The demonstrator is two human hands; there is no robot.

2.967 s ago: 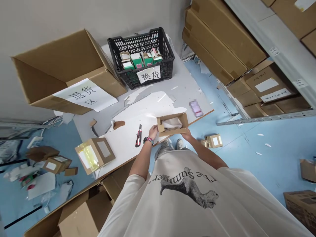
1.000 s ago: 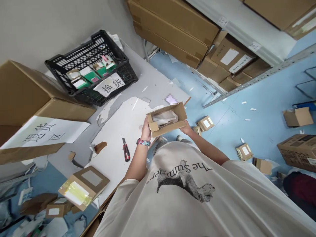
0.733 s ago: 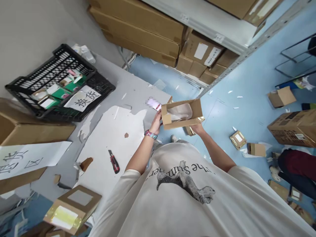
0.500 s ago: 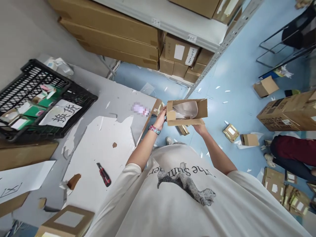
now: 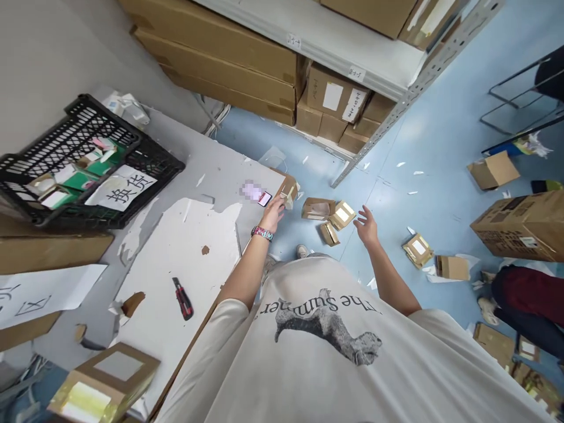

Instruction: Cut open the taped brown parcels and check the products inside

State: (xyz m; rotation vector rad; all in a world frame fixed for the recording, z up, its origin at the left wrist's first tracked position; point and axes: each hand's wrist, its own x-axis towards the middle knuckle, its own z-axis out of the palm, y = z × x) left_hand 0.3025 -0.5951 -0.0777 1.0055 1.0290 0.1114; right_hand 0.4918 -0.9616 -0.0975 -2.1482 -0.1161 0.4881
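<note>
We record the left hand (image 5: pixel 273 214) at the near corner of the work table (image 5: pixel 211 170), its fingers extended toward a small kraft cardboard box (image 5: pixel 288 191) that stands at the table corner. The fingertips are touching or just beside that box; we cannot tell whether they grip it. A phone (image 5: pixel 264 199) lies on the tabletop just beside those fingers. A patterned wristband (image 5: pixel 262 234) is on the left wrist.

The right hand (image 5: pixel 366 226) is open and empty, fingers spread, above the blue floor (image 5: pixel 388 194). Nearest to it, on the floor, lie three small cardboard boxes (image 5: pixel 328 214), close together; one is open and holds pale wrapping.

On the table, a red-and-black utility knife (image 5: pixel 182 298) lies on a peeling white surface sheet, well apart from both hands. A black plastic crate (image 5: pixel 88 126) of green-and-white cartons stands at the far left, with a paper sign reading 换货 (image 5: pixel 121 192) on its side.

Stacked cartons (image 5: pixel 335 111) fill a metal shelf beyond the table. At right, a co-worker in a dark red top (image 5: pixel 531 294) is at floor level, well apart from us.
</note>
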